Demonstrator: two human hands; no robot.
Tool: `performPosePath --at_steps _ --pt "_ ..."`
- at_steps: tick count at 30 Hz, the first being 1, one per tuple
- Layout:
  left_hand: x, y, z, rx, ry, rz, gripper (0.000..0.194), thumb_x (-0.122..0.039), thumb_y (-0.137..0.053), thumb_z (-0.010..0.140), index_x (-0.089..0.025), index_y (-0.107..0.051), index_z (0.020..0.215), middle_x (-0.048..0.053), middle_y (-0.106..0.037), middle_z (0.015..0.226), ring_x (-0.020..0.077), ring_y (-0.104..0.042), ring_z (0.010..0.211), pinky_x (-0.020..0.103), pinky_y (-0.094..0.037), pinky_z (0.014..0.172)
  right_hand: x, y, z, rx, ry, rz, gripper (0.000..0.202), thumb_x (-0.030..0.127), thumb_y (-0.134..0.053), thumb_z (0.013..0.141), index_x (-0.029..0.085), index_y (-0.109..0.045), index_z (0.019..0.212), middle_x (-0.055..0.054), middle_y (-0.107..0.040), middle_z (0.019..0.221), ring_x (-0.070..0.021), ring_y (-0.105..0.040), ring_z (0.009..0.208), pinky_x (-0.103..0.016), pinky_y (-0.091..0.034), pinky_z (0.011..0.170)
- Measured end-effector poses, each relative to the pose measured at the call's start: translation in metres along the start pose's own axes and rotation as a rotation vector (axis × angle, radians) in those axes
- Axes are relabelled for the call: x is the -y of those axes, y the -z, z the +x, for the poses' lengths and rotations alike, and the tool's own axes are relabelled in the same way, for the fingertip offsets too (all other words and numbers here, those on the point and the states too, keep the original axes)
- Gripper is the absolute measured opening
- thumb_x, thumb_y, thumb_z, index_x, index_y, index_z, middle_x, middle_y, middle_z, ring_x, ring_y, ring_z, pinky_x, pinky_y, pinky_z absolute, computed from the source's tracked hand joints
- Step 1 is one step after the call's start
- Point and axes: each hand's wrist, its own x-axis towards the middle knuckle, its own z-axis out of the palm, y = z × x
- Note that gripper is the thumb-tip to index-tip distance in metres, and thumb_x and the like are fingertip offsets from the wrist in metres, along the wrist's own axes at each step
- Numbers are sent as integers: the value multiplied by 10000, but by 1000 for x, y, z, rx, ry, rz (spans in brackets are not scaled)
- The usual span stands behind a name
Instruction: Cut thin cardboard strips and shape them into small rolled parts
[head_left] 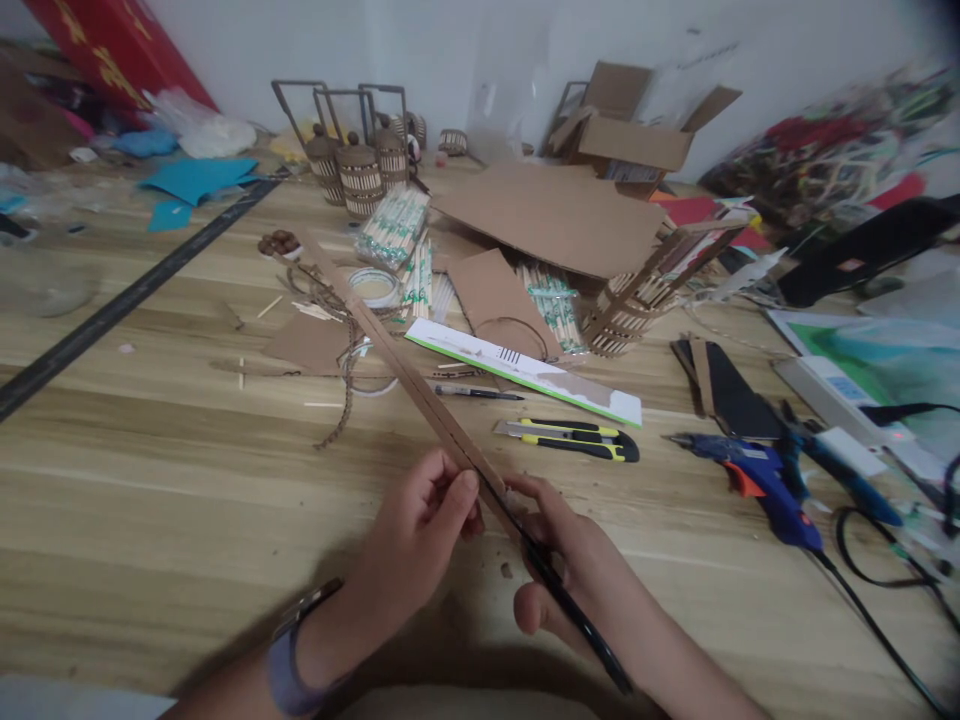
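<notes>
My left hand (427, 525) pinches a long narrow cardboard strip (405, 370) between thumb and fingers, near its lower end. A dark line runs lengthwise along the strip, which slants up and away to the left above the table. In my right hand (577, 560) is a long black-handled tool (581, 610) that looks like scissors seen edge-on. Its front end lies along the strip beside my left thumb; the fingers partly hide it. Just beyond my hands lie a yellow-and-black utility knife (581, 438) and a pen (480, 393).
A blue glue gun (761, 480) with its cable lies at right, beside a black phone-like slab (731, 385). Behind are a white-and-green strip (525, 370), cardboard sheets (555, 210), packs of chopsticks (394, 222), a slatted basket (626, 310) and small lidded baskets (360, 180).
</notes>
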Motion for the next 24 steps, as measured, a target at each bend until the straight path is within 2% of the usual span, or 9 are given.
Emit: performPosePath --at_steps 7,17,22,24 --pt "0 0 -2 -7 -1 15 252 -390 -501 929 -195 -524 771 -27 -558 642 133 -570 616 231 -453 593 -5 -4 -1 -31 64 19 698 564 -714 751 198 -433 1275 111 -406 543 -100 -375 460 -216 -228 447" --pt "0 1 -2 -25 -1 27 272 -419 -520 918 -192 -556 772 -20 -565 644 140 -575 620 232 -457 589 -3 -7 0 -49 39 -10 684 475 -754 706 201 -442 1250 130 -369 514 -93 -334 440 -213 -227 430" --pt "-4 3 3 -185 -37 20 241 -393 -534 901 -196 -556 766 -25 -569 646 133 -563 608 222 -452 569 0 -8 0 -35 2 1 668 417 -764 691 199 -456 1242 136 -369 509 -93 -353 442 -210 -246 439" --pt "-6 5 5 -215 -51 9 244 -382 -531 898 -201 -528 735 -37 -546 617 125 -541 579 215 -440 547 -1 -9 0 -39 -1 2 659 385 -780 674 201 -471 1226 143 -340 504 -89 -346 442 -208 -241 443"
